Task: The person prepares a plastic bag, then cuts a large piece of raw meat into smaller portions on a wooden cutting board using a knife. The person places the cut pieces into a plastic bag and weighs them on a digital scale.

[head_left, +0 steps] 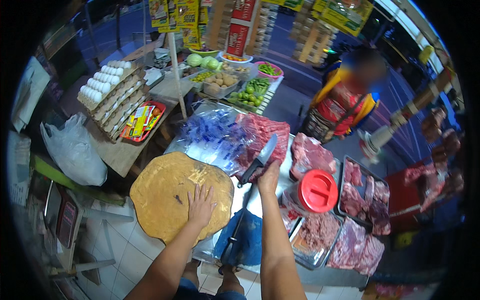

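My left hand point(201, 206) lies flat with fingers spread on a thick, round wooden chopping block point(165, 187). On the right, my right hand point(269, 179) curls at a kitchen knife point(266, 150) by its black handle, the fingers partly hidden. The blade points up and away over a slab of red meat point(272, 127). Below that hand a honing steel point(232, 241) with a dark handle rests across a blue cloth point(250, 245). Clear plastic bags with blue print point(212, 131) lie beyond the block.
Right of my arm stand a red-lidded tub point(318, 191), a tray of ground meat point(320, 232), a tray of meat cuts point(360, 195) and more slabs point(311, 155). Egg trays point(112, 97) and a white plastic bag point(75, 150) are left. A person point(345, 100) stands opposite, near vegetables point(220, 82).
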### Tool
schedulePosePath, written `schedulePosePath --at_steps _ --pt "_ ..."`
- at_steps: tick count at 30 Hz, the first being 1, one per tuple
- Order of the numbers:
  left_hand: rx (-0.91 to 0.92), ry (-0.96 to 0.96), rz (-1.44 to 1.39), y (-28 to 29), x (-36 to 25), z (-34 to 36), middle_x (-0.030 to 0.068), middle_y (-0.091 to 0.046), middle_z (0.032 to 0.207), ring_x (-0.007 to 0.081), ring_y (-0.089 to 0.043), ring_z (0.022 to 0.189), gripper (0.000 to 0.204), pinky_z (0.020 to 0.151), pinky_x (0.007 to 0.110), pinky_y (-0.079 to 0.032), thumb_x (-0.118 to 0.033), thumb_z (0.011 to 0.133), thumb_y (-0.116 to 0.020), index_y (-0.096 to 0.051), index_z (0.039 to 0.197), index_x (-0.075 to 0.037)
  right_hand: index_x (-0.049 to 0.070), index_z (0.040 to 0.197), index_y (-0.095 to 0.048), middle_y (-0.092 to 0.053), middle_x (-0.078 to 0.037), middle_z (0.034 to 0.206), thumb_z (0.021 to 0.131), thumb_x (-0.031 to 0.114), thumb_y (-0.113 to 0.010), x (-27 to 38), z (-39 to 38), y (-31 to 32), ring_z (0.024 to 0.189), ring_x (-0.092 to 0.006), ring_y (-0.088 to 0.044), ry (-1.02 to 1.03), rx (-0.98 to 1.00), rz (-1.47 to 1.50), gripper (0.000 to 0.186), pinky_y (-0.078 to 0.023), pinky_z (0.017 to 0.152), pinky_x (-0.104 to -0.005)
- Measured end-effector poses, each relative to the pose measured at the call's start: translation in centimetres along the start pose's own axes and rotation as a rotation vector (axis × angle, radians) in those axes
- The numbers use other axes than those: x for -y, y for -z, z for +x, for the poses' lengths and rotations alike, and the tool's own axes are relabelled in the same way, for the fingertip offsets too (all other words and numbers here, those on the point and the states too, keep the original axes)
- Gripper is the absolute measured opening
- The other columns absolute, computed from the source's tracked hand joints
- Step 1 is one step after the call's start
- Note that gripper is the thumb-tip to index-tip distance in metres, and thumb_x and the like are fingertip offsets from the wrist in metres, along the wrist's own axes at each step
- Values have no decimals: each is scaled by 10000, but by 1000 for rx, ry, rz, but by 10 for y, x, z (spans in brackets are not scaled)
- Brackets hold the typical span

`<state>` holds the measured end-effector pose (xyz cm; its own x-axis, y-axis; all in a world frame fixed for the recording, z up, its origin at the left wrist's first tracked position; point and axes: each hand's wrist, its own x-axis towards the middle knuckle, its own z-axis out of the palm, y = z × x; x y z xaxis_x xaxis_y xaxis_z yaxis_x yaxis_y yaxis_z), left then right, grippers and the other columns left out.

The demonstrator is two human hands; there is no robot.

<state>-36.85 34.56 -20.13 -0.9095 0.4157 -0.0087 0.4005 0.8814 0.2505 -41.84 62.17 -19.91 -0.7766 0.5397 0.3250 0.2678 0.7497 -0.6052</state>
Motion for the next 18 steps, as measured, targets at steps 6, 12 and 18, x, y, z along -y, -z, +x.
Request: schedulePosePath --at_steps 6,12,18 --pt "-41 14 -70 -5 5 -10 164 -345 1566 359 -207 1496 624 1193 600 -113 -375 956 -577 -406 1503 -127 -31 1418 -404 -541 -296 1339 773 228 -765 -48 28 -37 1297 -436 -473 -361 367 -112 783 -334 1105 -516" --pt "-75 17 -40 6 -4 -12 165 -391 1534 369 -252 1472 613 1188 591 -142 -341 938 -606 -436 1484 -120 86 1471 -370 -563 -314 1199 812 246 -758 23 19 -34 1095 -481 -579 -316 284 -61 781 -501 877 -538" --pt "57 0 -339 23 24 74 246 -345 1531 411 -227 1470 842 1169 622 -147 -313 810 -770 -366 1516 -94 91 1494 -342 -382 -331 1273 724 21 -763 36 -9 -84 1155 -521 -497 -289 182 -70 880 -427 1018 -516"
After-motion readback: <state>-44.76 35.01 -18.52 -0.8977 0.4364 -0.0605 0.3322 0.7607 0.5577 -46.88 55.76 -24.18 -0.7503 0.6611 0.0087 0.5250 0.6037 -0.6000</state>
